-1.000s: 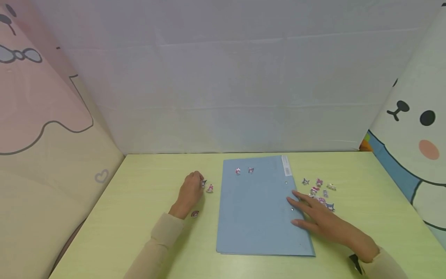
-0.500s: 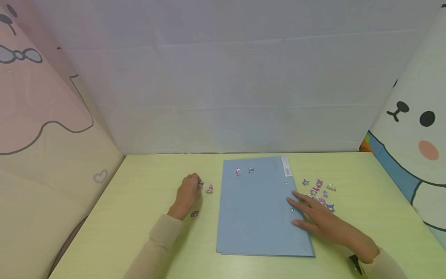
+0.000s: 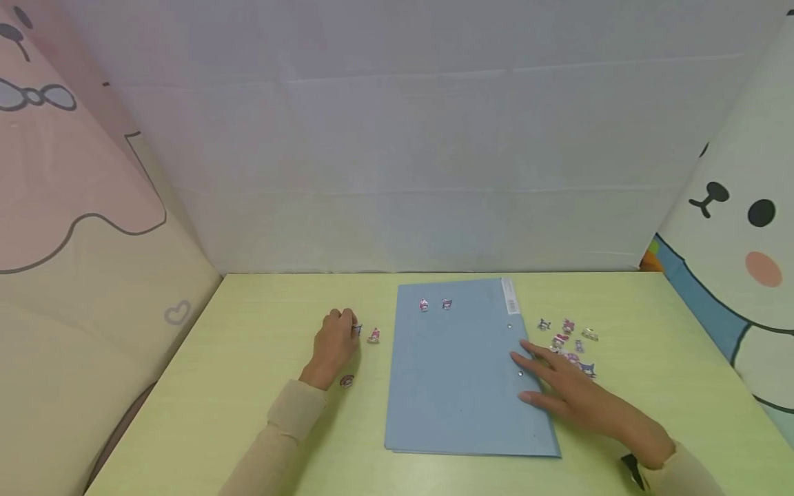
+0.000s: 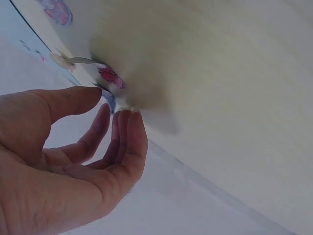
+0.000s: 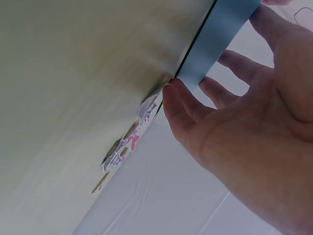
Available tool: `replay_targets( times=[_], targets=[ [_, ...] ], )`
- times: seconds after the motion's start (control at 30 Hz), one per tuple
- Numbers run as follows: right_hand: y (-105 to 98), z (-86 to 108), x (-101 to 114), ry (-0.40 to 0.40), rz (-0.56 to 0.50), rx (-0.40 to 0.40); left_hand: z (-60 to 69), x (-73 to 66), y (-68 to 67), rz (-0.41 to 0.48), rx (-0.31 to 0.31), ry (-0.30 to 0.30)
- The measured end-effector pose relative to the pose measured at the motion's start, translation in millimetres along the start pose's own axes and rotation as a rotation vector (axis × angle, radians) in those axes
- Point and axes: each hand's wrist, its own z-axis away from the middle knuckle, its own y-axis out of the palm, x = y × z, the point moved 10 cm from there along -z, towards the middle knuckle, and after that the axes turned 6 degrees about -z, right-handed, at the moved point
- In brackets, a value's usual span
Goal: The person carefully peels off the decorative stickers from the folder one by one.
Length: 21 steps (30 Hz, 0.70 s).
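In the head view, my left hand [image 3: 333, 341] is left of a blue folder [image 3: 465, 386]. Its thumb and fingertips pinch a small blue-and-white cartoon sticker [image 4: 110, 101], partly hidden by the fingers. Beside it on the table lies a pink character sticker [image 3: 374, 335], and closer to me a darker round sticker [image 3: 347, 380]. My right hand [image 3: 573, 393] rests with fingers spread on the folder's right edge. Two stickers, one reddish [image 3: 424, 304] and one purplish [image 3: 446, 303], sit near the folder's top.
Right of the folder, several loose cartoon stickers [image 3: 561, 339] are scattered, some partly behind my right hand. A white label [image 3: 510, 295] marks the folder's top right corner. The pale yellow table [image 3: 248, 372] ends at a white cloth backdrop [image 3: 403, 172].
My left hand has shifted slightly to the left with the sticker at its fingertips. My right hand and the folder have stayed in place.
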Motion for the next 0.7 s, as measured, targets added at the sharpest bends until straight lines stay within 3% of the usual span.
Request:
replay_targets(
  times=[0.23,0.53,0.7],
  targets=[
    [0,-0.4,0,-0.01,0.004,-0.007,-3.2,-2.5,-1.7,0.002,-0.002,-0.006],
    [-2,-0.3,0,0.004,0.002,0.005,-10.6,-15.9,-2.1,0.003,-0.033,0.037],
    [-2,-0.7,1,0.002,0.017,0.003,-14.0,-21.8,1.2,0.008,-0.009,0.03]
  ],
)
